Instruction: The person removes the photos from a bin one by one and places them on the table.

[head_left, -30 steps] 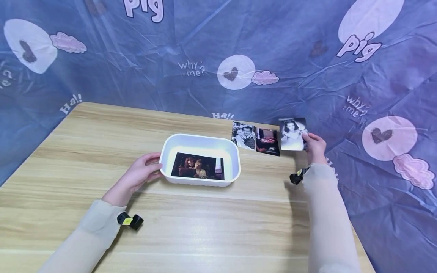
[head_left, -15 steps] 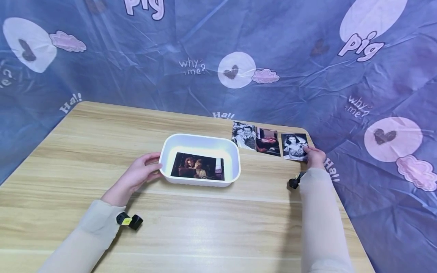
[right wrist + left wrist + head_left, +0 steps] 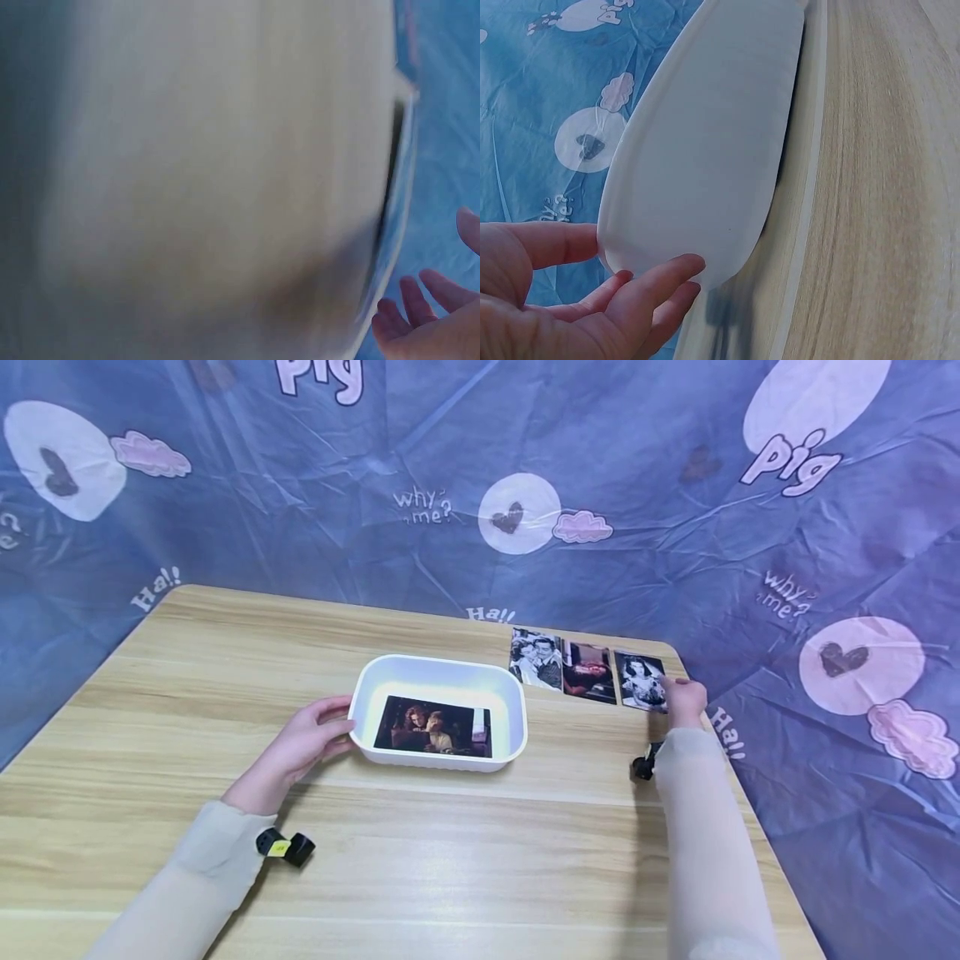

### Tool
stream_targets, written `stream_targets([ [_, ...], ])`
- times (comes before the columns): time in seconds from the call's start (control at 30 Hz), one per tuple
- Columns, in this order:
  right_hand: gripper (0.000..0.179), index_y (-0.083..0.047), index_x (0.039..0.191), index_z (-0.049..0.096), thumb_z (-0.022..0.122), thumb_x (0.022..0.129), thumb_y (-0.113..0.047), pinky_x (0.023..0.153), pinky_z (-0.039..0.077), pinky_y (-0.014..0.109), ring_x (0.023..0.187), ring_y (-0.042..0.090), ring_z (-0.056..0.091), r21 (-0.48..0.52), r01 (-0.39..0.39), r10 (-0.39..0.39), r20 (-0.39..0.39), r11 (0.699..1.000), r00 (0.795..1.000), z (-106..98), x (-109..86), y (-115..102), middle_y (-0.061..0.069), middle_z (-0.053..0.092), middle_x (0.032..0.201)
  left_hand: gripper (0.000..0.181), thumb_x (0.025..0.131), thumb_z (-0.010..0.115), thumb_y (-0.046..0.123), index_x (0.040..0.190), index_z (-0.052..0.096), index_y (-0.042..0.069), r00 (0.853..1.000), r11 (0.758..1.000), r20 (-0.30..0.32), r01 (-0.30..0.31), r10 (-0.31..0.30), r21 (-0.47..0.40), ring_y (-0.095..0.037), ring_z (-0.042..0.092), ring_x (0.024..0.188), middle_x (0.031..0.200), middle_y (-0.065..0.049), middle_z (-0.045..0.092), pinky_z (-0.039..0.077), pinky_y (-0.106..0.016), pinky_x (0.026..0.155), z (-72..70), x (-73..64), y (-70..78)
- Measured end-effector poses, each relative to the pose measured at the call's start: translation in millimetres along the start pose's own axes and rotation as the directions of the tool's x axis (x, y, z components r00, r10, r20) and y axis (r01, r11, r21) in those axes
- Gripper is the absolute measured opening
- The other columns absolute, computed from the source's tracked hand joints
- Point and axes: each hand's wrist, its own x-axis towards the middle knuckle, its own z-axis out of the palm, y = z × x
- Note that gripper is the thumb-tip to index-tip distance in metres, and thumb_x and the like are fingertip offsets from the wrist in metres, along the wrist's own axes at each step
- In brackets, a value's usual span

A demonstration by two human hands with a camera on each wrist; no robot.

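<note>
In the head view my left hand (image 3: 311,735) holds the left end of a white plastic basin (image 3: 517,718). The left wrist view shows the thumb at the rim and the other fingers against the outer wall. A dark colour photo (image 3: 427,727) lies inside the basin. At the table's back right corner my right hand (image 3: 684,700) is at the right edge of a black-and-white photo of a woman (image 3: 641,681), which lies on the table. In the right wrist view the fingers (image 3: 412,304) are loosely spread with nothing between them and the thumb.
Left of the woman's photo, a dark reddish photo (image 3: 588,672) and a black-and-white photo of a couple (image 3: 536,658) complete a row along the back edge of the wooden table (image 3: 450,860). A blue printed cloth (image 3: 300,510) hangs behind and to the right.
The right hand has lowered the raised black-and-white photo onto the table beside the dark reddish one, moved it slightly left and let it go. The left hand and basin stay put.
</note>
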Motion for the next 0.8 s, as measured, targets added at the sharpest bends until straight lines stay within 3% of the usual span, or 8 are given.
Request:
stream_targets([
  [0.1, 0.063, 0.002, 0.146, 0.038, 0.058, 0.093, -0.027, 0.119, 0.033, 0.029, 0.137, 0.028, 0.039, 0.136, -0.005, -0.001, 0.044, 0.991, 0.999, 6, -5.7, -16, 0.02, 0.04, 0.15, 0.06, 0.096, 0.048, 0.001, 0.148, 0.019, -0.011, 1.0, 1.0, 0.003, 0.001, -0.001, -0.006, -0.035, 0.052, 0.122, 0.151, -0.034, 0.025, 0.057, -0.023, 0.092, -1.4, 1.0, -0.5],
  [0.27, 0.068, -0.006, 0.152, 0.027, 0.058, 0.094, -0.023, 0.119, 0.03, 0.024, 0.14, 0.019, 0.032, 0.375, -0.015, -0.061, 0.191, 0.927, 0.98, 22, -34.6, -60, 0.012, 0.03, 0.157, 0.06, 0.097, 0.048, 0.001, 0.148, 0.019, -0.011, 1.0, 1.0, 0.013, 0.0, 0.0, -0.009, -0.034, 0.053, 0.122, 0.15, -0.034, 0.026, 0.057, -0.024, 0.092, -4.0, 1.6, -0.9],
  [0.33, 0.068, -0.007, 0.153, 0.026, 0.059, 0.094, -0.022, 0.12, 0.03, 0.026, 0.14, 0.019, 0.033, 0.421, 0.01, -0.125, 0.247, 0.907, 0.961, 30, -51.8, -78, 0.013, 0.03, 0.157, 0.06, 0.097, 0.048, 0.001, 0.148, 0.019, -0.011, 1.0, 1.0, 0.019, -0.001, 0.001, -0.013, -0.034, 0.053, 0.122, 0.15, -0.034, 0.026, 0.057, -0.024, 0.093, -5.0, 1.7, -0.7],
  [0.47, 0.069, -0.008, 0.152, 0.027, 0.062, 0.093, -0.016, 0.116, 0.039, 0.028, 0.133, 0.023, 0.042, 0.497, 0.067, -0.267, 0.343, 0.865, 0.9, 51, -90.5, -109, 0.015, 0.035, 0.154, 0.06, 0.097, 0.048, 0.001, 0.148, 0.019, -0.011, 1.0, 1.0, 0.024, -0.003, 0.003, -0.014, -0.037, 0.051, 0.124, 0.151, -0.034, 0.025, 0.057, -0.024, 0.093, -6.9, 2.1, 0.2],
  [0.53, 0.068, -0.008, 0.151, 0.029, 0.063, 0.093, -0.013, 0.114, 0.042, 0.03, 0.129, 0.023, 0.046, 0.521, 0.107, -0.347, 0.39, 0.847, 0.853, 64, -110.3, -120, 0.016, 0.037, 0.152, 0.06, 0.097, 0.048, 0.001, 0.148, 0.019, -0.011, 1.0, 1.0, 0.026, -0.002, 0.002, -0.013, -0.039, 0.049, 0.126, 0.151, -0.034, 0.025, 0.056, -0.024, 0.093, -7.5, 2.4, 1.0],
  [0.6, 0.065, -0.008, 0.151, 0.031, 0.062, 0.093, -0.011, 0.114, 0.043, 0.032, 0.128, 0.025, 0.047, 0.532, 0.145, -0.422, 0.447, 0.834, 0.788, 75, -129.2, -127, 0.017, 0.039, 0.151, 0.06, 0.097, 0.047, 0.001, 0.148, 0.019, -0.011, 1.0, 1.0, 0.028, -0.001, 0.001, -0.012, -0.042, 0.047, 0.128, 0.151, -0.034, 0.025, 0.056, -0.025, 0.094, -7.7, 2.8, 2.0],
  [0.7, 0.059, -0.003, 0.148, 0.033, 0.057, 0.095, -0.005, 0.117, 0.039, 0.037, 0.134, 0.033, 0.044, 0.574, 0.146, -0.515, 0.557, 0.806, 0.652, 90, -154.1, -132, 0.021, 0.039, 0.15, 0.06, 0.096, 0.048, 0.001, 0.148, 0.019, -0.011, 0.999, 1.0, 0.032, 0.008, -0.007, -0.013, -0.044, 0.044, 0.129, 0.151, -0.033, 0.025, 0.056, -0.025, 0.094, -7.6, 3.7, 3.8],
  [0.8, 0.053, -0.003, 0.145, 0.039, 0.056, 0.095, -0.005, 0.117, 0.039, 0.039, 0.133, 0.035, 0.045, 0.518, 0.188, -0.535, 0.68, 0.834, 0.501, 105, -172.5, -130, 0.02, 0.044, 0.146, 0.06, 0.096, 0.047, 0.0, 0.148, 0.019, -0.011, 0.999, 1.0, 0.032, 0.016, -0.016, -0.014, -0.045, 0.043, 0.13, 0.151, -0.033, 0.026, 0.057, -0.025, 0.093, -7.6, 5.3, 4.9],
])
